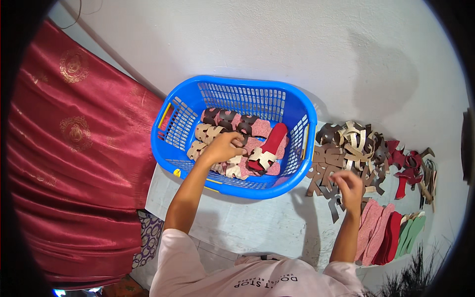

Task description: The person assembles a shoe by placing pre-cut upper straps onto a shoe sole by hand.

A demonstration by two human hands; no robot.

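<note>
The left hand (223,147) reaches down into the blue slotted plastic laundry basket (190,101), its fingers curled narrow over the heap of assembled sandals with pink soles and brown or beige cut-out straps (220,123) that fills the basket's floor; the fingertips touch a dark brown strap, though whether they actually pinch it cannot be told. Just to the right of that hand, still inside the basket, lies a red-soled sandal with a beige strap (269,146), resting tilted on the others. The right hand (348,185) hovers outside the basket, over the near edge of a loose pile of flat brown and beige cut-out straps (346,143) spread on the pale floor (247,222); its fingers are bent and close together, and it cannot be told whether they hold a strap. Farther right of that hand sit dark red cut-out straps (403,166), and just below and to the right of it stand stacked flat insoles, pink and red (378,232), with green ones (413,232) beside them. Far to the left of the left hand hangs a dark red satin cloth with gold medallions (74,148).
</note>
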